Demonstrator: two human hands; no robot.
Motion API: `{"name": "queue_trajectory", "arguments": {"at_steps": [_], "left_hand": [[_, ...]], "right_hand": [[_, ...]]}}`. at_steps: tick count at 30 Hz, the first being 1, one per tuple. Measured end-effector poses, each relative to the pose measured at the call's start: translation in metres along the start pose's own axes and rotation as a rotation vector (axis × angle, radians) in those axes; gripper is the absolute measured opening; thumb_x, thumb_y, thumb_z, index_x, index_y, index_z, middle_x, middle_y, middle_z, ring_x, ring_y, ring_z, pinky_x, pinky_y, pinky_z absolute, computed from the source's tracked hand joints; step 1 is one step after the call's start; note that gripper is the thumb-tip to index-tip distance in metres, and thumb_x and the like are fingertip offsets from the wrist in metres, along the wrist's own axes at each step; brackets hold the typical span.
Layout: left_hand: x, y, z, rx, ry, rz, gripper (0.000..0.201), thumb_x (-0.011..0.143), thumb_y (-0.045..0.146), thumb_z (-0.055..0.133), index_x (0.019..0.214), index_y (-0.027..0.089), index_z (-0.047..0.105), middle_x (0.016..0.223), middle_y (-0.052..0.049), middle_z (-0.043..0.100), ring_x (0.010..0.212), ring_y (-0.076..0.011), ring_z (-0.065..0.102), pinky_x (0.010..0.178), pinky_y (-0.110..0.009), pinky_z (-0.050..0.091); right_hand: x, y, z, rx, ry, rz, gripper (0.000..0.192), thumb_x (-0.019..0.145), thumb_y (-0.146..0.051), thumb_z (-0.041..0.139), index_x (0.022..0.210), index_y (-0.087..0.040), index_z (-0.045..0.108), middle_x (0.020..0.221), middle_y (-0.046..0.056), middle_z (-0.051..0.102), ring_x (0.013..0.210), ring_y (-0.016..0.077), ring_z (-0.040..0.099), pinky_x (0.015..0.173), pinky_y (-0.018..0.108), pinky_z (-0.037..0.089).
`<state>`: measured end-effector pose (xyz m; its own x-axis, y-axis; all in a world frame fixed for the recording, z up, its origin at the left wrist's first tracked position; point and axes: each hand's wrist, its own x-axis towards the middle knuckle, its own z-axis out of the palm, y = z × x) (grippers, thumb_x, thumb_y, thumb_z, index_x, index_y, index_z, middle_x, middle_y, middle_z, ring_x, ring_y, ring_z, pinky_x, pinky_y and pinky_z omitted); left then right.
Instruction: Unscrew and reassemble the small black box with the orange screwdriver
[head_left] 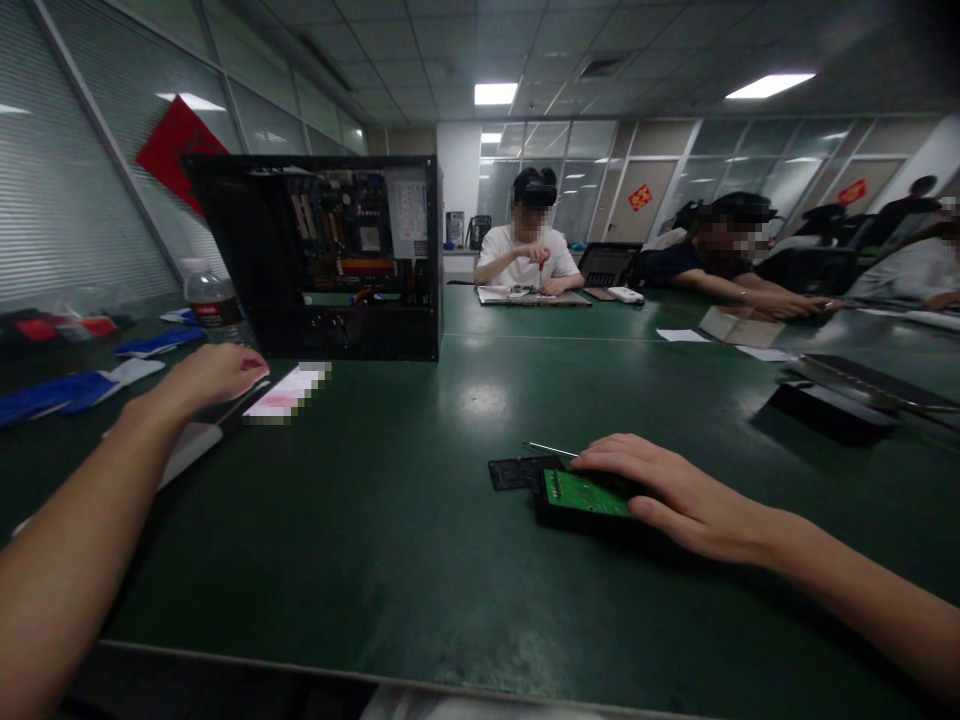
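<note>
My left forearm [75,540] ends in a curled left hand [219,373], grip unclear; my open right hand [690,495] rests across the circuit board [585,493], near right on the counter [420,520]; uneven pressure might skid it.

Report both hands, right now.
Left hand: curled; whether it holds anything cannot be told.
Right hand: open, laid over the green circuit board.

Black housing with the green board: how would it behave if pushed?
The black housing would likely slide rather than tip: it sits low on the glossy table. Its boxy walls suggest it's stiff. The green board is exposed, so probably easy to scratch.
</note>
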<state>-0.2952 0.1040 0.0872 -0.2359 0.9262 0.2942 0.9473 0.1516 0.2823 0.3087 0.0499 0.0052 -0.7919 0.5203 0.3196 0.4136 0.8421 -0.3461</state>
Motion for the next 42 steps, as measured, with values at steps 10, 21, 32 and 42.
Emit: {"name": "queue_trajectory", "arguments": {"at_steps": [10,21,32,42], "left_hand": [[-0.007,0.01,0.0,0.178,-0.197,-0.046,0.023,0.076,0.032,0.07,0.09,0.016,0.079,0.079,-0.002,0.077,0.077,-0.0214,0.064,0.067,-0.023,0.042],[-0.007,0.009,0.001,0.183,-0.267,-0.019,0.027,0.068,0.036,0.076,0.088,0.018,0.078,0.081,-0.002,0.079,0.078,-0.0219,0.068,0.066,-0.023,0.045],[-0.002,0.005,0.013,0.247,-0.23,-0.049,0.038,0.069,0.045,0.075,0.096,0.018,0.078,0.08,-0.003,0.077,0.079,-0.0226,0.065,0.065,-0.023,0.044],[-0.028,0.071,0.031,0.192,0.051,0.09,0.051,0.092,0.05,0.048,0.122,0.014,0.069,0.105,-0.01,0.076,0.094,-0.0307,0.067,0.081,-0.035,0.05]], "right_hand": [[0.003,0.0,-0.001,0.058,0.077,0.055,0.039,0.105,-0.04,0.036,0.127,-0.024,0.064,0.119,0.008,0.069,0.107,0.019,0.065,0.093,0.032,0.052],[0.001,-0.002,0.0,0.029,0.046,0.011,0.043,0.101,-0.048,0.047,0.134,-0.026,0.061,0.122,0.01,0.067,0.11,0.0211,0.064,0.095,0.034,0.053],[0.0,0.0,-0.001,0.026,0.019,-0.022,0.043,0.1,-0.047,0.049,0.137,-0.026,0.058,0.126,0.009,0.066,0.113,0.021,0.063,0.097,0.034,0.05],[0.009,-0.021,0.004,-0.065,-0.022,0.054,0.054,0.094,-0.046,0.062,0.14,-0.02,0.054,0.126,0.013,0.067,0.11,0.0235,0.065,0.095,0.037,0.053]]}}
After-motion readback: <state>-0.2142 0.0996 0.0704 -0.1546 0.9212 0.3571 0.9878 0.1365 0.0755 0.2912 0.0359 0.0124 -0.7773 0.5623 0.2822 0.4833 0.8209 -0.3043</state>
